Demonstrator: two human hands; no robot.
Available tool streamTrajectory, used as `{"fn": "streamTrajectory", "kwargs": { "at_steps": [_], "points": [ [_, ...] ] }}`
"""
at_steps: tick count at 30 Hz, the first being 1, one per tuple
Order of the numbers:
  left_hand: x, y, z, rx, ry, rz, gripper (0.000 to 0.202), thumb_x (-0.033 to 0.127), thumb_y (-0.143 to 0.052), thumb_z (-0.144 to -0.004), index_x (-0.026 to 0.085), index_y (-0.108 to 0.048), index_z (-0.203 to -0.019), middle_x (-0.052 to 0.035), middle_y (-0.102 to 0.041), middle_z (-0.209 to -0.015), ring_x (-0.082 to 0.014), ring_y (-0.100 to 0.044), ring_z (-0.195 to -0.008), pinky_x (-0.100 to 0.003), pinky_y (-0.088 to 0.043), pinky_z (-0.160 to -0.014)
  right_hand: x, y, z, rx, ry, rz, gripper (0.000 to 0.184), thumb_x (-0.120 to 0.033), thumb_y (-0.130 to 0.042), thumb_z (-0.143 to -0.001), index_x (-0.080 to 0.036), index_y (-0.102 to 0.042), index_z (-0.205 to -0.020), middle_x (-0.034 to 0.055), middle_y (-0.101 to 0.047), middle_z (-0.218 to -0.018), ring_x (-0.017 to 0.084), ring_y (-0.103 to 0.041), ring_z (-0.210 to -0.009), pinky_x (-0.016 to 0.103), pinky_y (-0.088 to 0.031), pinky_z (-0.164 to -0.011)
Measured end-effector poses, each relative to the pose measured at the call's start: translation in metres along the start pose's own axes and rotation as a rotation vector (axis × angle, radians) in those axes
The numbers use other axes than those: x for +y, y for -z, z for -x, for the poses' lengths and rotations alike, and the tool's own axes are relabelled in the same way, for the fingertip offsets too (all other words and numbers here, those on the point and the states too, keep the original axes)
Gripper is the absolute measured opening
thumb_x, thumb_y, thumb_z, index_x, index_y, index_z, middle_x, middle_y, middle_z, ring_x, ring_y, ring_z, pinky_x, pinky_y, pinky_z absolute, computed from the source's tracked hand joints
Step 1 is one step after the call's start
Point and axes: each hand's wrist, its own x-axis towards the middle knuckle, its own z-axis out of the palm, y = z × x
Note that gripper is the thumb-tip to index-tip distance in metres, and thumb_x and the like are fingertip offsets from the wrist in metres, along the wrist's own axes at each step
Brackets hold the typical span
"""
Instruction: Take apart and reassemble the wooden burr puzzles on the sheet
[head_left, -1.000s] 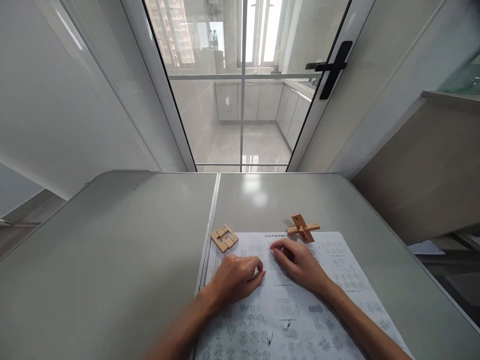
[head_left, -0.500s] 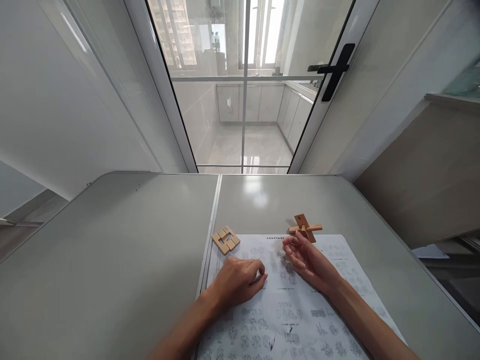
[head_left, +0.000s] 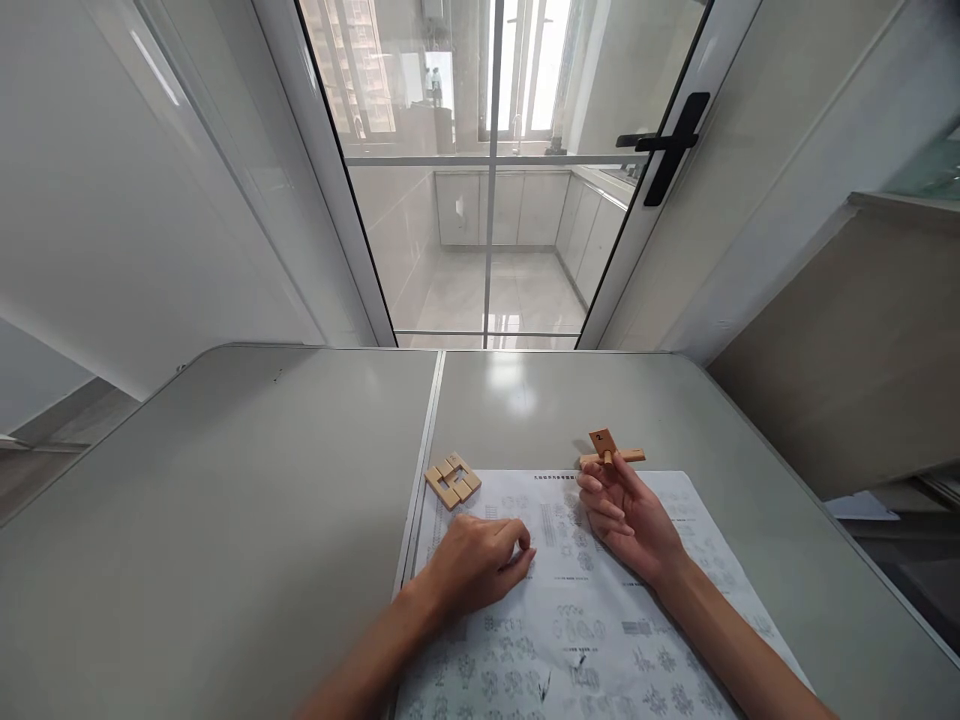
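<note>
My left hand (head_left: 480,565) rests on a printed sheet (head_left: 570,590), its fingers curled with thumb and forefinger close together and nothing seen in them. Just beyond it lies a flat square wooden puzzle (head_left: 453,481) of interlocked pale pieces, on the sheet's upper left corner. My right hand (head_left: 628,515) has its thumb and forefinger at a cross-shaped wooden puzzle (head_left: 602,440), gripping its near part. That puzzle has a darker upright plate marked "2" and a lighter bar through it. The hand hides its lower part.
The sheet with rows of small diagrams lies on a grey table (head_left: 315,480) with a metal seam strip (head_left: 431,420). Past the table's far edge stands a glazed door (head_left: 491,250) with a black handle (head_left: 676,148). White walls flank it.
My right hand has moved a little right, and its thumb and forefinger have closed on the cross-shaped puzzle, which stays in place. My left hand has not moved.
</note>
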Motion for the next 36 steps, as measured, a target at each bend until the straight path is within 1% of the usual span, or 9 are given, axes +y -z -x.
{"fn": "streamTrajectory", "kwargs": {
  "at_steps": [6,10,14,18,24,28,31,36],
  "points": [
    [0.000,-0.001,0.000,0.011,-0.001,0.002,0.009,0.018,-0.066,-0.097,0.020,-0.063,-0.089,0.0058,-0.065,-0.063,-0.0101,-0.056,-0.049,-0.025,-0.034,-0.054,0.001,-0.003,-0.001,0.018,-0.010,-0.052,0.029,-0.050,-0.072,-0.101,-0.021,-0.068,-0.100,-0.0031,-0.047,-0.078,0.007,-0.025,-0.049,0.014,-0.029,-0.034],
    [-0.001,-0.002,0.000,0.006,0.003,0.005,0.009,0.019,-0.066,-0.097,0.021,-0.063,-0.089,0.0056,-0.064,-0.063,-0.0100,-0.056,-0.049,-0.024,-0.035,-0.054,0.002,-0.005,0.000,0.024,-0.012,0.011,0.025,-0.047,-0.072,-0.100,-0.022,-0.068,-0.099,-0.0027,-0.050,-0.077,0.007,-0.028,-0.048,0.014,-0.029,-0.036],
    [-0.001,-0.001,0.000,0.003,0.005,0.005,0.009,0.019,-0.065,-0.098,0.020,-0.064,-0.089,0.0056,-0.064,-0.063,-0.0098,-0.055,-0.048,-0.024,-0.035,-0.054,0.003,-0.007,0.000,0.036,-0.024,0.070,0.029,-0.049,-0.073,-0.099,-0.021,-0.067,-0.095,-0.0019,-0.054,-0.076,0.007,-0.030,-0.048,0.016,-0.029,-0.036],
    [-0.002,-0.002,0.000,0.002,0.006,0.004,0.007,0.019,-0.067,-0.097,0.020,-0.064,-0.090,0.0057,-0.065,-0.064,-0.0100,-0.056,-0.049,-0.025,-0.035,-0.054,0.004,-0.010,0.001,0.041,-0.049,0.083,0.033,-0.051,-0.077,-0.096,-0.019,-0.068,-0.091,-0.0021,-0.054,-0.074,0.007,-0.030,-0.048,0.017,-0.029,-0.037],
    [-0.001,-0.001,0.000,-0.006,0.003,0.006,0.008,0.019,-0.067,-0.097,0.020,-0.063,-0.090,0.0058,-0.065,-0.064,-0.0101,-0.055,-0.049,-0.025,-0.034,-0.054,0.006,-0.015,0.004,0.035,-0.057,0.176,0.039,-0.056,-0.072,-0.098,-0.019,-0.070,-0.090,-0.0010,-0.056,-0.074,0.008,-0.033,-0.049,0.019,-0.029,-0.038],
    [0.000,-0.001,0.000,-0.006,0.011,0.004,0.008,0.020,-0.067,-0.097,0.020,-0.064,-0.090,0.0056,-0.066,-0.064,-0.0101,-0.056,-0.050,-0.025,-0.034,-0.055,0.006,-0.017,0.005,0.019,-0.067,0.182,0.038,-0.056,-0.073,-0.097,-0.018,-0.071,-0.089,-0.0009,-0.057,-0.073,0.008,-0.034,-0.050,0.019,-0.030,-0.039],
    [0.000,-0.001,0.000,-0.002,0.014,0.008,0.007,0.020,-0.067,-0.097,0.020,-0.064,-0.090,0.0056,-0.066,-0.064,-0.0102,-0.056,-0.050,-0.025,-0.033,-0.055,0.006,-0.018,0.006,0.012,-0.076,0.181,0.039,-0.056,-0.076,-0.095,-0.018,-0.071,-0.087,-0.0011,-0.057,-0.073,0.008,-0.035,-0.050,0.019,-0.031,-0.040],
    [-0.001,-0.001,-0.001,-0.009,0.033,0.033,0.006,0.019,-0.068,-0.096,0.020,-0.065,-0.091,0.0062,-0.066,-0.064,-0.0097,-0.056,-0.050,-0.025,-0.033,-0.055,0.006,-0.020,0.006,-0.014,-0.119,0.211,0.046,-0.061,-0.080,-0.091,-0.017,-0.071,-0.083,-0.0018,-0.058,-0.068,0.006,-0.038,-0.046,0.019,-0.031,-0.038]
  ]
}}
